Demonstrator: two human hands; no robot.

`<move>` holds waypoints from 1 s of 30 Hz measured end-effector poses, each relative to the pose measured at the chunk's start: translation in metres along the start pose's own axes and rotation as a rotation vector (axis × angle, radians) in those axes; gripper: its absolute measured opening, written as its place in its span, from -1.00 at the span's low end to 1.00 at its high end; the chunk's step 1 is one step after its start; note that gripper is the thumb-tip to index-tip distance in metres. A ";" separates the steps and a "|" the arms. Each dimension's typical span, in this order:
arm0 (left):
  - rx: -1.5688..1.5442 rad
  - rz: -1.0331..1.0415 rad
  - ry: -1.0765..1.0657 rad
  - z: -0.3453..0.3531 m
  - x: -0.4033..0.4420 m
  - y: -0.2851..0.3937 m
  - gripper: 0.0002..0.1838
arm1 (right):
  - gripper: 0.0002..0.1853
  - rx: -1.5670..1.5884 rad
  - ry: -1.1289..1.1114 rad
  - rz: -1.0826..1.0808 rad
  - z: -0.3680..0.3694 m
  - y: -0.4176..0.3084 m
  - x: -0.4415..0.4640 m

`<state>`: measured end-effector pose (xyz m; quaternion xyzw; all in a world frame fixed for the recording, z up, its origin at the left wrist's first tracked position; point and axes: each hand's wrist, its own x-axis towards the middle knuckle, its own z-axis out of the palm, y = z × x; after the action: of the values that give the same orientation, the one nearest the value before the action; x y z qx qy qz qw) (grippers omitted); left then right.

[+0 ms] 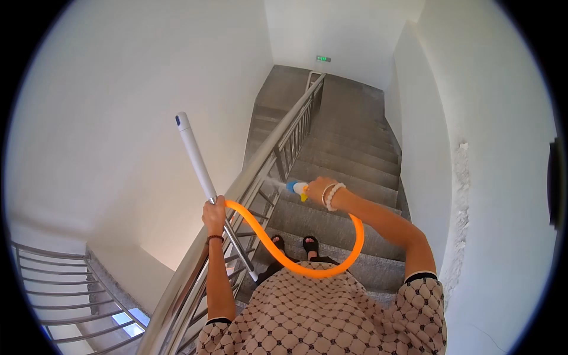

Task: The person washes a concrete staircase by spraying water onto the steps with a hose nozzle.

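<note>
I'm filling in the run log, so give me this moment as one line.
left hand: grips pole | right hand: holds sprayer | mist: toward railing | tube: curves down from beside left hand

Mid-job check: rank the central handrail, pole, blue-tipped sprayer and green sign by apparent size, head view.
1. Central handrail
2. Pole
3. Blue-tipped sprayer, partly hidden
4. Green sign, farther off, so its real size is unsure
</note>
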<state>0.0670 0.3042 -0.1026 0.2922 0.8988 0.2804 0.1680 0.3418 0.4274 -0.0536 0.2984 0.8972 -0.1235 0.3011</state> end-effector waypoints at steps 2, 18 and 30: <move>-0.015 -0.010 0.003 -0.002 -0.004 0.004 -0.59 | -0.77 0.027 0.018 -0.071 0.027 -0.012 0.005; -0.472 0.083 -0.082 0.031 0.015 -0.010 -0.81 | -0.77 2.660 -0.431 0.799 0.373 -0.050 0.114; -0.120 0.254 -0.075 0.032 0.013 -0.008 -0.72 | -0.81 3.615 -0.722 0.306 0.375 -0.120 0.217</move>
<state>0.0680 0.3201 -0.1351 0.4035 0.8292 0.3414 0.1819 0.3050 0.2824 -0.4773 -0.2488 0.4432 0.8411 0.1850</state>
